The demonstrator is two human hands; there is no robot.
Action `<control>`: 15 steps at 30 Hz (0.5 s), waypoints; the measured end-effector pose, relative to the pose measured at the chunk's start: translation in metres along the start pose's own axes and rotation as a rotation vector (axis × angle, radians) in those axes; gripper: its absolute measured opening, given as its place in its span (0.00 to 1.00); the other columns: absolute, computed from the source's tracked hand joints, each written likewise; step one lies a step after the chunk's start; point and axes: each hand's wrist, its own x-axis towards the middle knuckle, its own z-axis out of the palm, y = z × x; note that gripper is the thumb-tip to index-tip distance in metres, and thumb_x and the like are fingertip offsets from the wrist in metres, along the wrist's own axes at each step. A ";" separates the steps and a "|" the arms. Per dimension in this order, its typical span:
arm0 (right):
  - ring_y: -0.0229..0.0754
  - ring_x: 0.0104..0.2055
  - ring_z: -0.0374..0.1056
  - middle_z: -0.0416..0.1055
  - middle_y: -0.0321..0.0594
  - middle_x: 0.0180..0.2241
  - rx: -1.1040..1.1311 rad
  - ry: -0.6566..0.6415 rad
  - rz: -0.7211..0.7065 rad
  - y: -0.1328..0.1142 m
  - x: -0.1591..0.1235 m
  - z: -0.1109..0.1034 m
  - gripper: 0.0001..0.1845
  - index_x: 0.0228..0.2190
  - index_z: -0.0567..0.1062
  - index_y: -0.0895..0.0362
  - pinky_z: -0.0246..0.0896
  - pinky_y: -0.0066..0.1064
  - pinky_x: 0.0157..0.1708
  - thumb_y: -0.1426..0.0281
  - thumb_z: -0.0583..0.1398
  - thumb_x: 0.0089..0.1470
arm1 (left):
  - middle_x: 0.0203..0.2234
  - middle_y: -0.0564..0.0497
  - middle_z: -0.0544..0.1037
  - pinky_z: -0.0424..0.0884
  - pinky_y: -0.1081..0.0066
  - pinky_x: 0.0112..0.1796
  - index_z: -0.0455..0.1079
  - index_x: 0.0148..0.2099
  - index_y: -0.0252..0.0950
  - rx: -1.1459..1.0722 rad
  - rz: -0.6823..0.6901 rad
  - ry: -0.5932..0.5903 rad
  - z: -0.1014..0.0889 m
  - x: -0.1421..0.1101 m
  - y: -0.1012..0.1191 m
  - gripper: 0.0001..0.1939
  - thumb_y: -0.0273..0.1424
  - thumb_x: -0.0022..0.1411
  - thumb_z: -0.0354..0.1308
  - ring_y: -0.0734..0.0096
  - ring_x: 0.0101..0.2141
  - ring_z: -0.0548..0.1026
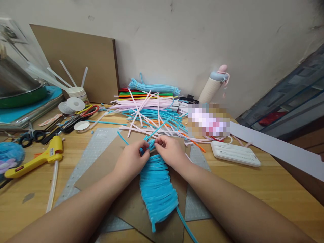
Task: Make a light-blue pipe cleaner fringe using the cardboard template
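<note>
A woven panel of blue pipe cleaners lies on a piece of brown cardboard, its rows packed side by side. At the panel's far end my left hand pinches the blue stems from the left. From the right, my right hand pinches the same bunch, fingers and thumb pressed together. Loose blue ends stick out beyond both hands, and one long end trails from the panel's near right corner. My fingers partly hide the spot where the stems cross.
Behind the hands lies a heap of pink, blue and orange pipe cleaners. A yellow glue gun, black scissors and a paper cup stand left. A white power strip and a bottle are right. A cutting mat lies underneath.
</note>
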 end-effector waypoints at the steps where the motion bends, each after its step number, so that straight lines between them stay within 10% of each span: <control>1: 0.35 0.27 0.64 0.70 0.34 0.26 0.024 -0.003 -0.013 0.001 0.000 0.001 0.06 0.27 0.71 0.56 0.57 0.26 0.28 0.72 0.55 0.46 | 0.26 0.55 0.74 0.61 0.74 0.27 0.69 0.38 0.40 -0.004 -0.001 0.006 0.000 0.000 0.000 0.09 0.29 0.54 0.50 0.74 0.24 0.69; 15: 0.37 0.28 0.64 0.70 0.36 0.26 0.178 0.047 -0.011 0.002 0.002 -0.001 0.08 0.28 0.72 0.57 0.59 0.28 0.29 0.67 0.55 0.49 | 0.36 0.53 0.75 0.65 0.73 0.37 0.72 0.38 0.44 0.129 0.212 -0.221 -0.003 -0.002 0.001 0.11 0.29 0.57 0.49 0.68 0.36 0.72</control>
